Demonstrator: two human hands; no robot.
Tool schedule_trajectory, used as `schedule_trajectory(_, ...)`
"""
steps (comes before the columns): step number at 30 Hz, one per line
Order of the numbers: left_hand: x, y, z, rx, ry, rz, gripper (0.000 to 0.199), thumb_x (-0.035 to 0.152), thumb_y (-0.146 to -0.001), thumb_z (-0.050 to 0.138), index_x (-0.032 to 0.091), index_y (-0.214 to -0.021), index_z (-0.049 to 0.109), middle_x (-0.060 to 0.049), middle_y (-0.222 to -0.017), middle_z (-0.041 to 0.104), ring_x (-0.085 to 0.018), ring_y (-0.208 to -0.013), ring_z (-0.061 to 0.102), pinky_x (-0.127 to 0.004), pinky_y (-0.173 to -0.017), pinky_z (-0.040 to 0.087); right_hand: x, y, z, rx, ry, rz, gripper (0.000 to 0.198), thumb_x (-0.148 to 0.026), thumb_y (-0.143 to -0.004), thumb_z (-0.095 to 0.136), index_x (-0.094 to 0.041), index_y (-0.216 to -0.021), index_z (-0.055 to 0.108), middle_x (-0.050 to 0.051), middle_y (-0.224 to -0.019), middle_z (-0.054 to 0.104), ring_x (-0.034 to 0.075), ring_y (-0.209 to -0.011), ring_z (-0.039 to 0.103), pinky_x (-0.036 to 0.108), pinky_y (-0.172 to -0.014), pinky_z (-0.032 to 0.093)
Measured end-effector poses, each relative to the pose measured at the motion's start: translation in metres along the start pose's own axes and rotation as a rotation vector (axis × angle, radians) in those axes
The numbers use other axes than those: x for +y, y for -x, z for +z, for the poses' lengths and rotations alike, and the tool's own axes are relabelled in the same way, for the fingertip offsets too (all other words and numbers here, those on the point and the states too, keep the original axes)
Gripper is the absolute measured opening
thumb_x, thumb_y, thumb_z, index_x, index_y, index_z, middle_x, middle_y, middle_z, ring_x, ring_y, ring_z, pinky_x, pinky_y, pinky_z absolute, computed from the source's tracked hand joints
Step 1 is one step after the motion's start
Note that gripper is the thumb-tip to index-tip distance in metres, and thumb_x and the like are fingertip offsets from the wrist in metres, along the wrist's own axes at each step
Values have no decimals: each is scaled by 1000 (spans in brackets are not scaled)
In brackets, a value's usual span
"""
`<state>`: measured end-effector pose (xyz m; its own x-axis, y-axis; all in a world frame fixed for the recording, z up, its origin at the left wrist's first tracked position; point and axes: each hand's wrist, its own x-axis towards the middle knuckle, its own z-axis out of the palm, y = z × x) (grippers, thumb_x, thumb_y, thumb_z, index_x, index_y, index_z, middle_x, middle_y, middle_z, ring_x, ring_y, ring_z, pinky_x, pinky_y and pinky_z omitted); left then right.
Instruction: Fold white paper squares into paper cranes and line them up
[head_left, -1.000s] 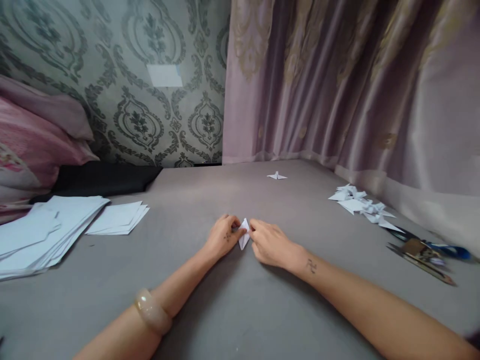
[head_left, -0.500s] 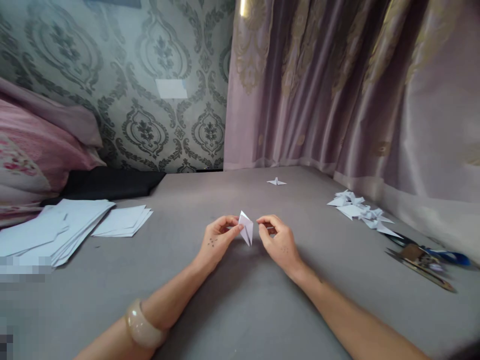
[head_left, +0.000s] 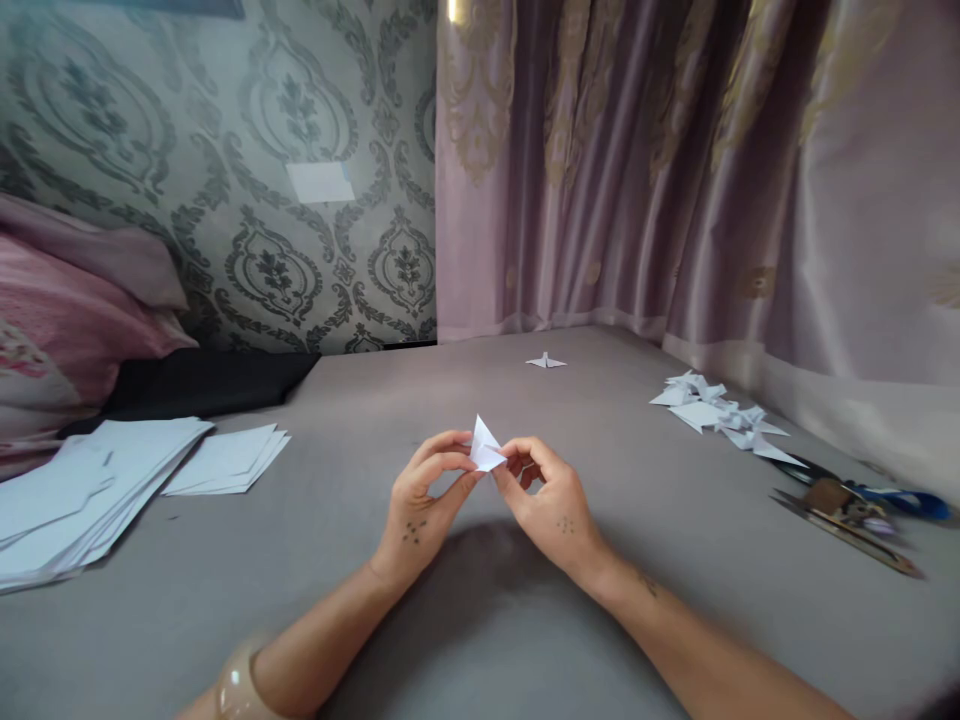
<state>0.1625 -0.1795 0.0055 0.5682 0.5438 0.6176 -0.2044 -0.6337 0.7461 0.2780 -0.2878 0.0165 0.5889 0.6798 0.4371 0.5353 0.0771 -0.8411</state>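
Grey surface (head_left: 375, 400) beneath folded paper (head_left: 486, 452); patterned wallpaper (head_left: 274, 265), mauve curtain (head_left: 600, 200) behind

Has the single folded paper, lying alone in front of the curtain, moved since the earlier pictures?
No. Judged against the lower left corner of the curtain, the folded paper lies in the same place; the whole view has shifted slightly.

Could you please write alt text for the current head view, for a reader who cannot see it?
A left hand and a right hand hold a small folded paper over a gray surface. Sheets lie to the left, a folded piece farther back, and a pile of folded pieces to the right.
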Motion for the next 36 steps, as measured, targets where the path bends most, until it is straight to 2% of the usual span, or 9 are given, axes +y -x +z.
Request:
schedule_trajectory(4,0,0,1,0,55,-12,3,21,-80,64,19,-83,64,-8,-111,58,-19,-102,58,-35,-91,47,2,-5,-3,-82,-98,40,16,-35,-81,60,-20,-82,65,2,-78,61,13,-67,54,25,-61,43)
schedule_trajectory(7,0,-2,2,42,259,-149,24,23,-77,67,20,-99,59,-8,-111,59,-19,-98,59,-31,-81,51,7,-13,-8,-116,-271,198,21,-40,-76,66,-20,-81,66,1,-77,64,14,-70,56,26,-67,44)
schedule_trajectory(9,0,-4,2,38,347,-270,27,24,-78,66,19,-103,58,-8,-105,63,-18,-93,61,-29,-76,52,10,-17,-12,-156,-403,291,24,-42,-74,68,-19,-82,67,2,-80,66,14,-75,58,27,-73,45)
schedule_trajectory(12,1,-6,1,7,396,-390,22,27,-77,66,17,-97,62,-6,-97,67,-16,-88,62,-27,-75,51,12,-19,-14,-219,-521,345,25,-42,-74,69,-19,-82,66,2,-83,67,14,-80,58,27,-79,43)
schedule_trajectory(17,1,-5,2,4,488,-490,21,30,-74,70,16,-89,67,-4,-88,70,-14,-80,62,-26,-77,49,14,-17,-13,-296,-554,336,24,-43,-77,67,-20,-87,67,2,-86,67,14,-83,56,27,-82,41)
schedule_trajectory(24,2,-5,4,-9,539,-531,16,29,-72,73,16,-81,68,-1,-78,68,-11,-71,59,-22,-70,46,16,-15,-12,-370,-549,291,20,-40,-83,62,-23,-92,67,0,-88,66,13,-85,55,26,-84,39)
schedule_trajectory(30,5,-5,4,-91,581,-544,17,29,-72,73,15,-75,66,-1,-71,63,-10,-67,55,-23,-67,45,12,-15,-11,-402,-505,294,20,-39,-82,63,-22,-93,66,-1,-86,66,13,-85,56,25,-83,39)
schedule_trajectory(32,5,-5,4,-115,574,-509,16,28,-72,73,15,-73,65,-1,-76,61,-10,-69,55,-23,-68,45,10,-15,-12,-413,-491,289,20,-39,-82,64,-22,-92,66,-1,-85,65,12,-84,56,24,-81,40)
schedule_trajectory(36,5,-5,4,-142,595,-443,14,26,-72,73,15,-71,64,-6,-104,56,-15,-91,56,-27,-80,46,7,-14,-11,-413,-487,284,20,-38,-80,66,-21,-91,65,-1,-85,66,12,-83,57,23,-79,42)
